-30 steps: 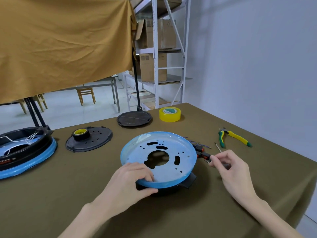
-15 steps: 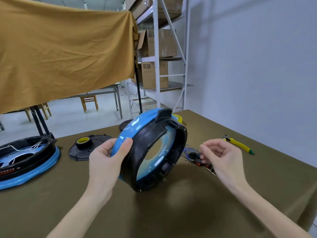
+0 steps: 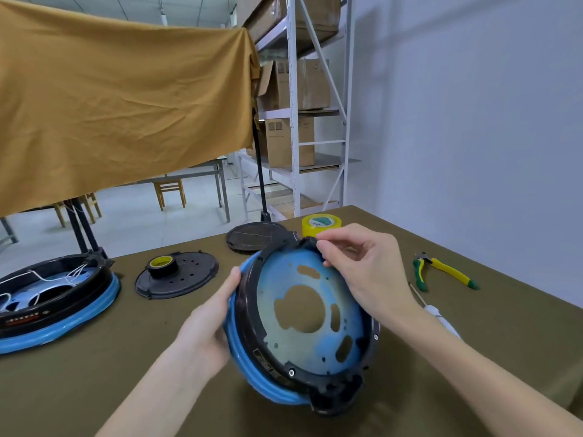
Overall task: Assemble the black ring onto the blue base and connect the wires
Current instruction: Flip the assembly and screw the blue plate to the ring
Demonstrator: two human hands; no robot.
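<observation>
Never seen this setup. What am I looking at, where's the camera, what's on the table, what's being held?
There is no machine here: a person works with two bare hands, filmed by one wide-angle camera worn on the head, looking forward and down.

The left hand grips the left edge of a round blue base with a black plastic ring fitted on it, tilted up so its inside faces the camera. The right hand pinches a small black tab at the ring's top rim.

On the olive-green cloth-covered table lie a second blue-and-black unit with white wires inside, a black perforated disc carrying a small tape roll, another dark disc, a yellow tape roll, green-and-yellow pliers and a thin white-handled tool, probably a screwdriver.
</observation>
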